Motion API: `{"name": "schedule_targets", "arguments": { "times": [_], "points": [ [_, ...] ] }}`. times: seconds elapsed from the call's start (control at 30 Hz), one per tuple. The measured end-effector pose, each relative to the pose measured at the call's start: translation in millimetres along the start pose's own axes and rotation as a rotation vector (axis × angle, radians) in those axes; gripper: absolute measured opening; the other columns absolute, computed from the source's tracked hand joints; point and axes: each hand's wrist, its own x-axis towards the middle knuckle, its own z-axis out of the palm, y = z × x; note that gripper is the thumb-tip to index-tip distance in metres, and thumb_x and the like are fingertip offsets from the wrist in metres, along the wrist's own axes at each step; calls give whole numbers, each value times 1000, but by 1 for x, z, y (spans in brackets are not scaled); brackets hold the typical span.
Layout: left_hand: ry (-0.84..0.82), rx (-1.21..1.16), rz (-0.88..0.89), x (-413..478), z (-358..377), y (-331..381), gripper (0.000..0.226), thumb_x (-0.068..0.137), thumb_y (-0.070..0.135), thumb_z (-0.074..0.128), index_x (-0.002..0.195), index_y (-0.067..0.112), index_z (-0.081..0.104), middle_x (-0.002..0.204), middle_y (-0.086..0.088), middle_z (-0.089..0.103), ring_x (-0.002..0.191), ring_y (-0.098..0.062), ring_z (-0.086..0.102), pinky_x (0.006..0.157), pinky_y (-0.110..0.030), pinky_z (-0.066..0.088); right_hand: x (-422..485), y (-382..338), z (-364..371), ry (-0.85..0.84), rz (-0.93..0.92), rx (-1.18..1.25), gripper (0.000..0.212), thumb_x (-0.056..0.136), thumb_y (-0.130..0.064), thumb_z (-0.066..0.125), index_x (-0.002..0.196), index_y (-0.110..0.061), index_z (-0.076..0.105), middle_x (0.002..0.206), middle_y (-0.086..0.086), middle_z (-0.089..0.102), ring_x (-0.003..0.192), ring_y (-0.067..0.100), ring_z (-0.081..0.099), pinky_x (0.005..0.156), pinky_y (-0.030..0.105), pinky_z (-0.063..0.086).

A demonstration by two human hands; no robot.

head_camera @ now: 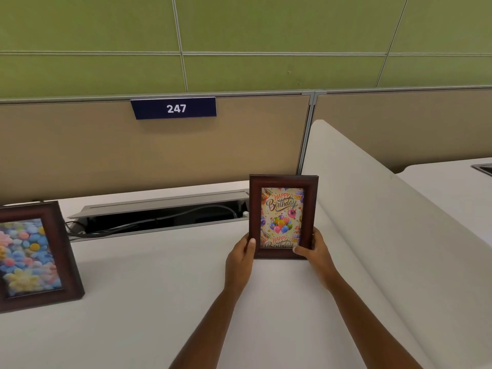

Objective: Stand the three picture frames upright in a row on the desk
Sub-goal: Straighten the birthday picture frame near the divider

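Note:
A dark wooden picture frame with a "Happy Birthday" balloon card (283,217) stands upright on the white desk (159,275), right of centre and close to the side divider. My left hand (239,258) grips its lower left edge and my right hand (312,251) grips its lower right corner. A second dark wooden frame with a picture of colourful flowers (32,257) stands upright at the far left, partly cut off by the image edge. No third frame is in view.
An open cable tray (159,213) with black cords runs along the back of the desk between the two frames. A white curved divider (372,209) rises on the right. Behind is a tan partition with a blue "247" sign (174,108).

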Motion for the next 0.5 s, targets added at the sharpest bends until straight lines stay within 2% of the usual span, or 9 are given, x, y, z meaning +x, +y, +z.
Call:
{"name": "schedule_targets", "arguments": {
  "times": [0.1, 0.23, 0.33, 0.4, 0.5],
  "points": [
    [23, 75, 49, -2, -2, -8, 39, 98, 21, 39, 135, 9, 46, 129, -10, 59, 118, -22, 56, 98, -31, 47, -6, 4, 1, 7, -15, -10, 62, 81, 5, 57, 135, -8, 30, 135, 16, 47, 115, 25, 49, 99, 43, 45],
    [51, 114, 70, -4, -5, -9, 38, 97, 15, 40, 134, 7, 47, 130, -11, 59, 118, -23, 57, 100, -31, 46, -12, 9, 3, 8, -7, -80, 63, 82, 4, 57, 137, -8, 28, 137, 16, 46, 123, 30, 47, 104, 49, 42],
    [44, 138, 69, -7, -5, -8, 39, 97, 14, 40, 136, 7, 44, 133, -11, 57, 121, -23, 55, 102, -32, 44, -13, 8, 4, 20, -7, -104, 67, 81, 4, 57, 138, -9, 26, 138, 15, 45, 124, 29, 47, 102, 45, 44],
    [52, 166, 60, -10, -4, -10, 41, 97, 16, 40, 138, 8, 41, 137, -10, 54, 125, -23, 51, 104, -32, 42, -16, 7, 6, 32, -27, -109, 70, 80, 8, 57, 139, -9, 24, 138, 15, 44, 124, 28, 46, 99, 40, 44],
    [87, 223, 32, -15, -6, -13, 44, 97, 19, 40, 140, 8, 37, 145, -9, 44, 134, -22, 42, 110, -32, 35, -19, 11, 7, 64, -11, -54, 77, 79, 8, 58, 142, -12, 17, 147, 14, 34, 132, 29, 39, 106, 46, 39]
  ]
}}
